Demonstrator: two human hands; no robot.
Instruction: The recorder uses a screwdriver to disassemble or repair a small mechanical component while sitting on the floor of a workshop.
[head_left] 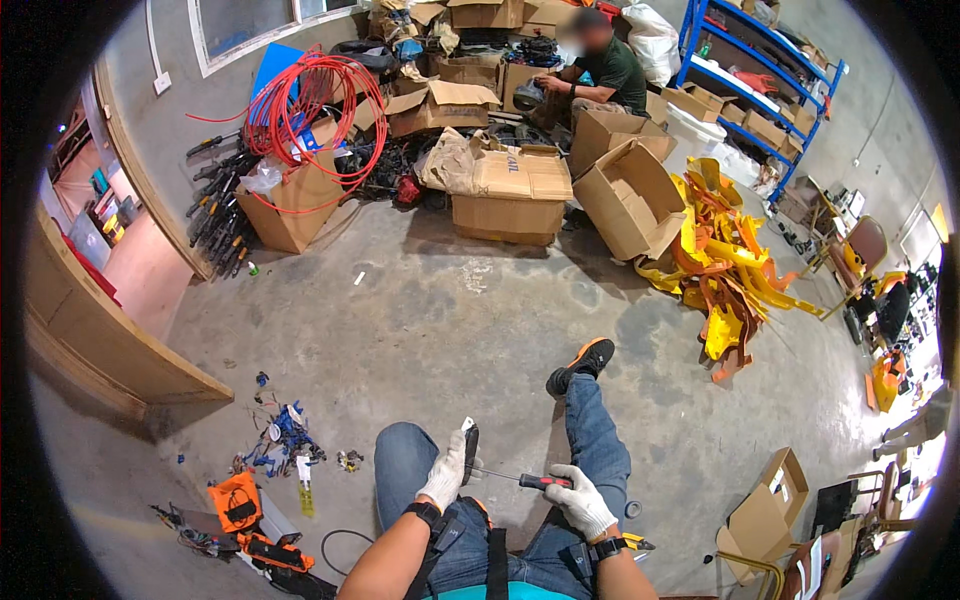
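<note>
My left hand [445,474], in a white work glove, is closed around a narrow black part [471,450] with a pale tip, held upright over my left thigh. What exactly the part is, I cannot make out. In my gloved right hand [584,502] is a screwdriver [543,482] with a red and black handle. Its thin shaft points left, and the tip reaches the black part beside my left fingers. Yellow-handled pliers [637,542] show just past my right wrist.
Left of me lie small blue parts [285,435] and orange-and-black devices [238,502]. Ahead are cardboard boxes [510,212], a red tubing coil [320,120] and yellow and orange plastic panels [725,255]. Another person [608,75] sits at the back near blue shelving [755,30]. A flattened carton [762,510] lies right.
</note>
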